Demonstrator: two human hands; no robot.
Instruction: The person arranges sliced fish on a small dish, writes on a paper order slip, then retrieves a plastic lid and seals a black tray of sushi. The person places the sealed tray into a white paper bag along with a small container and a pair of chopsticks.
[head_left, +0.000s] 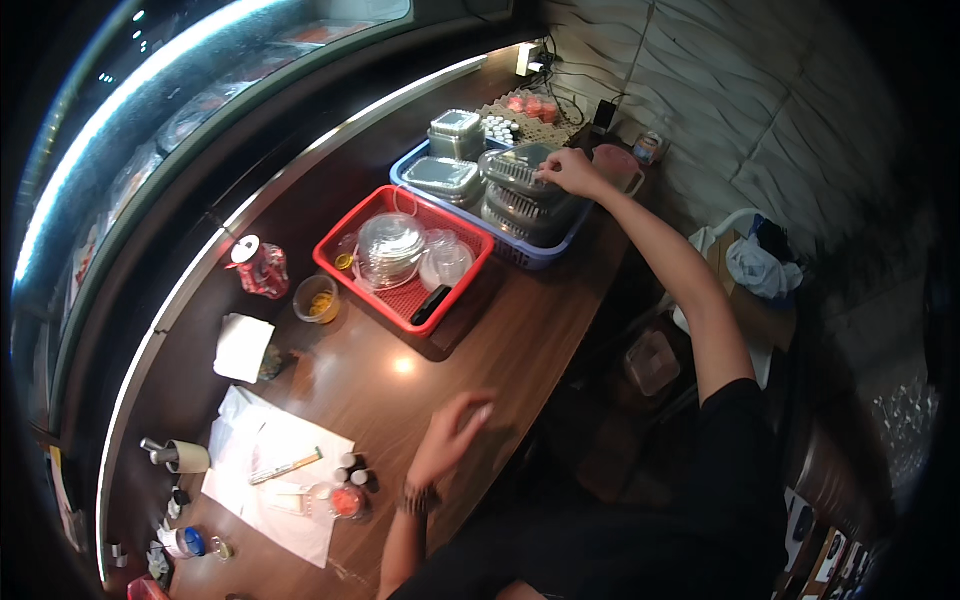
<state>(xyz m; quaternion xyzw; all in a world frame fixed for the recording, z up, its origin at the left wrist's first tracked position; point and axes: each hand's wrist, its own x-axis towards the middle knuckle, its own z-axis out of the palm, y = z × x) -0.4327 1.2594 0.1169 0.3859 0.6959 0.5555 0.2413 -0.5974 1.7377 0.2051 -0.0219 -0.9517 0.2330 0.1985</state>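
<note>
My right hand (574, 172) reaches out to a stack of clear plastic food containers and pinches the edge of the topmost plastic container (521, 161). That stack stands in a blue plastic basket (536, 256), beside further clear lidded containers (441, 176). Over the brown wooden counter (480, 330), my left hand (448, 435) hovers with its fingers apart and nothing in it. White paper sheets (307, 536) lie to its left, bearing a paper-wrapped stick (285, 466). Close to the left wrist are small dark bottles with white caps (351, 471) and a small cup of red food (347, 501).
A red basket (367, 307) holds clear round lids and a black object (431, 305). Left of it are a red drink can (259, 268) and a cup with orange food (318, 300). A glass display case (202, 105) borders the counter. A chair (739, 217) stands right.
</note>
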